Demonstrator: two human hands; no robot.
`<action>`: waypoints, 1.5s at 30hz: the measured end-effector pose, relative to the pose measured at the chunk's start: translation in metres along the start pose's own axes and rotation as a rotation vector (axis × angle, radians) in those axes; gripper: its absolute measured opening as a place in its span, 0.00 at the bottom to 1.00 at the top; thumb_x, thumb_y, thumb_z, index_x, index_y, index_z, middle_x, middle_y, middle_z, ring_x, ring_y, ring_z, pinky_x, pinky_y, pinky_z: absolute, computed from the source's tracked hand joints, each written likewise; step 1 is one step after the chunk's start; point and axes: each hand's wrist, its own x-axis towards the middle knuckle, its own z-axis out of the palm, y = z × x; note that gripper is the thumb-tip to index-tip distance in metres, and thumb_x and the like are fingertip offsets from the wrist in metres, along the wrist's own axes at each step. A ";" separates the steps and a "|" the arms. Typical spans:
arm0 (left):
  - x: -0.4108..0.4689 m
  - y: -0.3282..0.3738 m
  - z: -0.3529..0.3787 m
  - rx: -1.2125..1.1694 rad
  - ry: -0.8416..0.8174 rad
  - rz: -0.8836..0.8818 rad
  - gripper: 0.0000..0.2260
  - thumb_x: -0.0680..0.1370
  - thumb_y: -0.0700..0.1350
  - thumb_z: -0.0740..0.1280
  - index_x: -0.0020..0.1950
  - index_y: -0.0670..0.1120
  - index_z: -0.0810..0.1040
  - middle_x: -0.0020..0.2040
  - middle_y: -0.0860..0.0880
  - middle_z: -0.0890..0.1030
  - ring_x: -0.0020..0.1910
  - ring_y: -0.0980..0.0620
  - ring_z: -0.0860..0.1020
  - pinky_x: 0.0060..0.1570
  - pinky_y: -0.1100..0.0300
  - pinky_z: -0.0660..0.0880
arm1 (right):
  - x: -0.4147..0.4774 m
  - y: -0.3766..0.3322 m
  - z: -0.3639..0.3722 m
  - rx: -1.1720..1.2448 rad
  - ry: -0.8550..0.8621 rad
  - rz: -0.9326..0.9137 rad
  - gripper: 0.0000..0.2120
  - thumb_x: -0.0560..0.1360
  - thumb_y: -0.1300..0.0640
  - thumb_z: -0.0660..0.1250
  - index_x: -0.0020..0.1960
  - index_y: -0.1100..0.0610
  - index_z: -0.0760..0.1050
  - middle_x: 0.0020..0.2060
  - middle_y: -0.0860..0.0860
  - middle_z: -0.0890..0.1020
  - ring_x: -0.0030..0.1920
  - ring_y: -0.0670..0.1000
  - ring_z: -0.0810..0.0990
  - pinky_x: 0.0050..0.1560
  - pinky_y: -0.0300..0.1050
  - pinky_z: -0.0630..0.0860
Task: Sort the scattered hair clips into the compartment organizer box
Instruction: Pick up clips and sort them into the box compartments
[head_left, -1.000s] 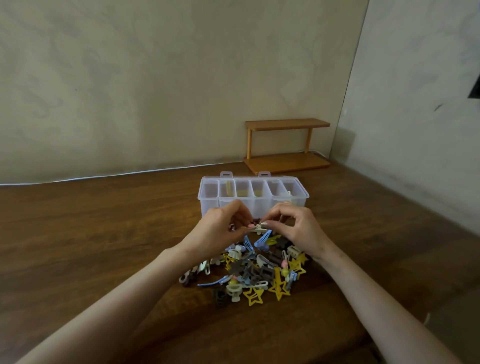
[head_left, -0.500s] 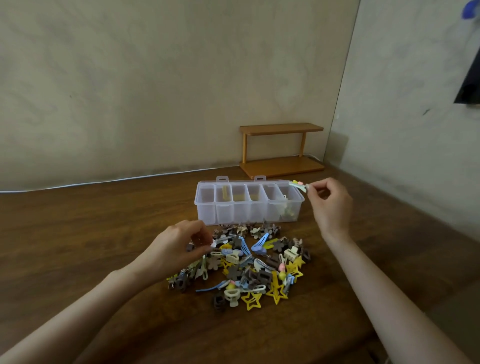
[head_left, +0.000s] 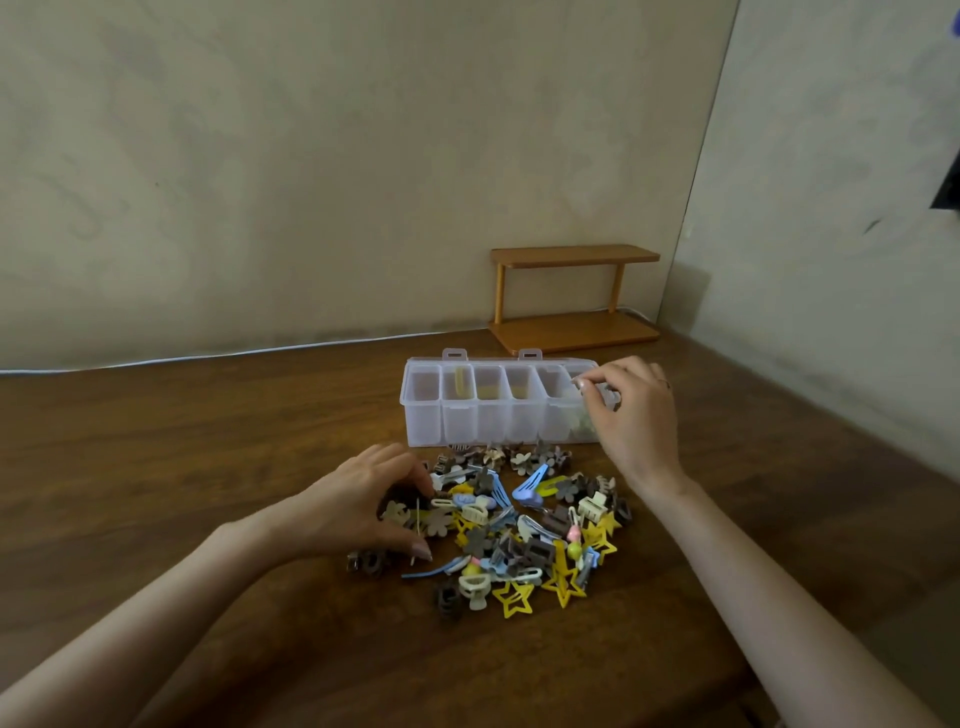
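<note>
A clear organizer box (head_left: 467, 415) with several compartments stands open on the wooden table (head_left: 208, 467). Its rightmost compartment holds pale clips (head_left: 579, 427), and a yellow clip (head_left: 460, 382) stands in the second from the left. In front of the box lies a pile of hair clips (head_left: 524, 525): yellow stars, blue snap clips, brown and beige flowers, small claws. My right hand (head_left: 636, 415) hovers over the rightmost compartment with curled fingers, and no clip shows at its fingertips. My left hand (head_left: 363, 506) rests on the pile's left edge, thumb and fingers spread around beige flower clips (head_left: 436, 522).
A small two-tier wooden shelf (head_left: 574, 301) stands against the wall behind the box. A white cable (head_left: 208, 356) runs along the table's back edge. Walls close the table at the back and right. Bare tabletop stretches to the left.
My right hand carried a small pastel clip from the pile up to the box's right end and now sits lower over that compartment. My left hand dropped to the pile's left side.
</note>
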 end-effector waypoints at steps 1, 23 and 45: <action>0.000 0.001 -0.002 -0.002 -0.022 -0.004 0.30 0.56 0.76 0.61 0.52 0.64 0.67 0.55 0.64 0.69 0.57 0.66 0.66 0.54 0.70 0.69 | -0.002 -0.004 -0.001 0.035 -0.001 -0.022 0.04 0.74 0.59 0.68 0.46 0.56 0.81 0.42 0.50 0.79 0.45 0.49 0.74 0.48 0.39 0.64; 0.002 0.003 -0.007 0.326 -0.010 0.122 0.05 0.77 0.51 0.63 0.52 0.56 0.75 0.59 0.60 0.70 0.57 0.63 0.65 0.56 0.67 0.64 | -0.035 -0.021 0.009 0.264 -0.260 -0.122 0.04 0.75 0.60 0.67 0.44 0.58 0.80 0.38 0.46 0.78 0.41 0.45 0.76 0.42 0.44 0.76; 0.053 0.042 -0.002 -0.127 0.459 0.101 0.04 0.75 0.38 0.67 0.44 0.47 0.76 0.41 0.54 0.77 0.39 0.60 0.75 0.40 0.72 0.70 | -0.035 -0.027 0.002 0.556 -0.374 -0.048 0.05 0.73 0.61 0.70 0.47 0.54 0.82 0.41 0.45 0.81 0.46 0.45 0.78 0.45 0.38 0.74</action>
